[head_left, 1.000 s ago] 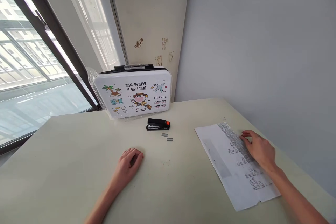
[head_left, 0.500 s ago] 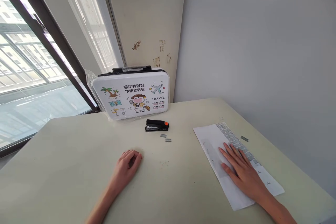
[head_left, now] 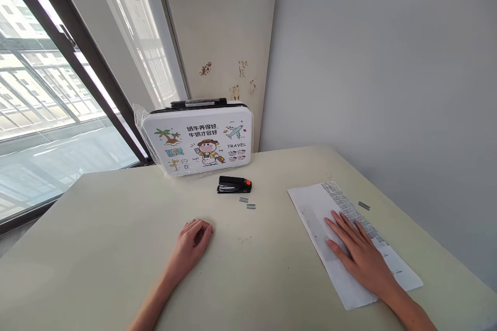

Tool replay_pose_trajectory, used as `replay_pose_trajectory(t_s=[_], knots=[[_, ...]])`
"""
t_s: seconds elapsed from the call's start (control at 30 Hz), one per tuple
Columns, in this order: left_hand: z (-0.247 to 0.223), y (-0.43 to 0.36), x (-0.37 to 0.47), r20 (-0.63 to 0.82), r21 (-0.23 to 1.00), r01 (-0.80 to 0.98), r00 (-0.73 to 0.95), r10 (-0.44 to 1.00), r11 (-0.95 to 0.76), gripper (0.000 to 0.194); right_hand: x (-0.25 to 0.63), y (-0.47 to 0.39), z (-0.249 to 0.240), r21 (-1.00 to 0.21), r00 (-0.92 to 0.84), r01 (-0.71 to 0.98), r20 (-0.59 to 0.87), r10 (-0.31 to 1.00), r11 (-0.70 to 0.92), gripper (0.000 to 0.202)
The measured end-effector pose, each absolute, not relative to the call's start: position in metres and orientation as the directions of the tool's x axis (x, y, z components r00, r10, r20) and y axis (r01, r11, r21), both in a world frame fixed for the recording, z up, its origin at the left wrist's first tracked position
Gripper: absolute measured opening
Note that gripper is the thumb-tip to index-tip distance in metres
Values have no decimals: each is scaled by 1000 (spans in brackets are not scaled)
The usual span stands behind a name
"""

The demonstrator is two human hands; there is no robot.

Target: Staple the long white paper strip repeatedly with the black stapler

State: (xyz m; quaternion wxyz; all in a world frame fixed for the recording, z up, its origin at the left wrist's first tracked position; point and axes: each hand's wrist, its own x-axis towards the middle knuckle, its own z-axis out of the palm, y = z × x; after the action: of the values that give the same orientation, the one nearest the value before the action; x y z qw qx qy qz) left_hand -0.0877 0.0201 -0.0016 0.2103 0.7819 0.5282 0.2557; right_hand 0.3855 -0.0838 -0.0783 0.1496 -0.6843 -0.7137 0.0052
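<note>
My left hand (head_left: pixel 193 243) rests on the table, its fingers loosely curled in with nothing visible in them. Flat on the white paper sheets (head_left: pixel 306 197) at the right lies my right hand (head_left: pixel 359 256), open, with the fingers a little apart. A grey brick-like pattern is printed along the far right part of the paper. Beyond my left hand is a black stapler (head_left: pixel 234 185) with an orange mark at its right end. Two short strips of staples, one (head_left: pixel 244 199) slightly behind the other (head_left: pixel 251 206), lie just in front of the stapler.
A white cartoon-printed case (head_left: pixel 202 139) with a black handle, partly in clear plastic, stands at the back of the table (head_left: pixel 97 248). Another staple strip (head_left: pixel 364 206) lies right of the paper. A grey wall (head_left: pixel 368 62) borders the right side; a window (head_left: pixel 34 88) is at the left.
The camera view has turned very slightly, so most things appear a little farther right. Both hands keep their places and poses; nothing on the table has moved.
</note>
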Motion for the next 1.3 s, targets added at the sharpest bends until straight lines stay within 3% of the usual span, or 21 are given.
replay_pose_trajectory(t_s=[0.23,0.37,0.5,0.63,0.8,0.93,1.07,1.2,1.3], knots=[[-2,10,-81,212,563,737,308,927,-374,40,338,-113,-85,-225,-40,967,318,947,116,70],[-7,-21,-66,273,510,683,448,851,-523,27,251,-143,-98,-355,-33,918,377,926,178,81],[-5,-49,-59,237,323,616,683,691,-719,61,187,-158,-89,-615,7,753,363,932,234,76],[1,-60,-77,158,210,602,757,634,-771,73,192,-150,-56,-721,33,669,272,962,181,63],[1,-61,-110,146,177,648,727,671,-740,74,214,-74,-21,-681,-66,682,307,950,267,41],[-2,-67,-123,178,176,674,695,697,-717,71,194,26,-8,-589,-129,730,380,916,347,40],[-3,-73,-130,181,164,702,670,720,-694,68,160,103,-6,-559,-174,752,343,923,350,40],[-4,-76,-138,181,151,725,648,740,-672,65,152,128,-1,-558,-192,762,289,938,328,19],[-5,-77,-143,207,161,732,630,748,-661,64,176,109,9,-582,-163,749,302,939,318,17]])
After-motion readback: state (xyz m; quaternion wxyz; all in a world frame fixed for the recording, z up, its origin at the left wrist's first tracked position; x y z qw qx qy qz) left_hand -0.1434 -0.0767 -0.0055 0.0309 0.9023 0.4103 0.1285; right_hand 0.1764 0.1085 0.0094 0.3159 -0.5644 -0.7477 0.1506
